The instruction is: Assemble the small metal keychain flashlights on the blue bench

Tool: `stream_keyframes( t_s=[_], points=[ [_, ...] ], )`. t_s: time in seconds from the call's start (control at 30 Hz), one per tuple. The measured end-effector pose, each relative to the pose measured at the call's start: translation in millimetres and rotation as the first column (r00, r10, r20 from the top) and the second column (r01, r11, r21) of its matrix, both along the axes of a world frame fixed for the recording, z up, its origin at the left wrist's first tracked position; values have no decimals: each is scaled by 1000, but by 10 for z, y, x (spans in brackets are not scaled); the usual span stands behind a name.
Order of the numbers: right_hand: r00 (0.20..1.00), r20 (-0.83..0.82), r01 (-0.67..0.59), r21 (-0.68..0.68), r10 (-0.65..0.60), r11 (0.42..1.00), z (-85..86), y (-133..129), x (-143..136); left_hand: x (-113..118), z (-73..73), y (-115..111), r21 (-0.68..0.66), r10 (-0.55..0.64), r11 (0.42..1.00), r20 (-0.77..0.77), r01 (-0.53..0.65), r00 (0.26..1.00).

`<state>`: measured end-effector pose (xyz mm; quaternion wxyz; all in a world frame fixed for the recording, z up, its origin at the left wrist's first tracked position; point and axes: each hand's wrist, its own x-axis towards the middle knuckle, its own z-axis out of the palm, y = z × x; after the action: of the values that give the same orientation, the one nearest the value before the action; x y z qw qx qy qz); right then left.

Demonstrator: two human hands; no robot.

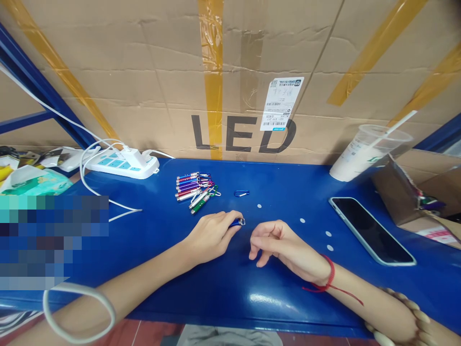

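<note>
The left hand (209, 235) pinches a blue tube (235, 222) between thumb and forefinger, low over the middle of the table (162, 293), with most of the tube hidden by the fingers and its metal end (242, 221) poking out to the right. Holding it well looks to be a matter of gripping just behind that metal end, firmly enough that the tube cannot roll, yet leaving the end bare and turned toward the right hand (288, 250), as it is here. A light pinch should do, since the tube looks smooth and slim; too far forward, the fingertips would cover the metal. The loose clip (242, 194) lies just far of the tube, apart from the pile (194, 190) on its left, so it can be picked up without stirring the others. As for pose, the left forearm comes in from the near left, palm down, the back of the hand uppermost. The right forearm enters from the near right, a red cord (329, 274) at its wrist; that hand is turned inward, fingers loosely bent and a little spread, gripping nothing visible, near the tube but not touching it.
</note>
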<state>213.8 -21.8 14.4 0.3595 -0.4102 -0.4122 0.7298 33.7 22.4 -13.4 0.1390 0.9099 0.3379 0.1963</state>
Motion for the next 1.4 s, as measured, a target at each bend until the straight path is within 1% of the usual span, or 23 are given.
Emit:
stream_keyframes(
  t_s=[0.17,0.33,0.57,0.73,1.03,1.27,1.4],
  points=[
    [999,33,-16,10,16,1000,-20,-6,-7,-5,-8,3,-6,3,1000,9,-3,1000],
    [999,46,-3,21,2,1000,-18,-7,-10,-4,-6,5,-3,-1,1000,11,1,1000],
    [999,22,25,10,-26,1000,-42,3,-4,0,21,1,-17,2,1000,-12,-2,1000],
    [1000,9,10,31,-10,999,-54,3,2,1,11,-1,-16,0,1000,-12,0,1000],
    [994,-106,9,69,-2,998,-95,26,12,-11,8,15,6,-6,1000,0,6,1000],
    [996,-47,78,91,-74,993,-149,118,32,-2,-15,37,10,22,1000,4,-22,1000],
    [997,-43,66,107,-62,992,-146,125,28,4,-26,44,3,33,999,4,-33,999]
  ],
)
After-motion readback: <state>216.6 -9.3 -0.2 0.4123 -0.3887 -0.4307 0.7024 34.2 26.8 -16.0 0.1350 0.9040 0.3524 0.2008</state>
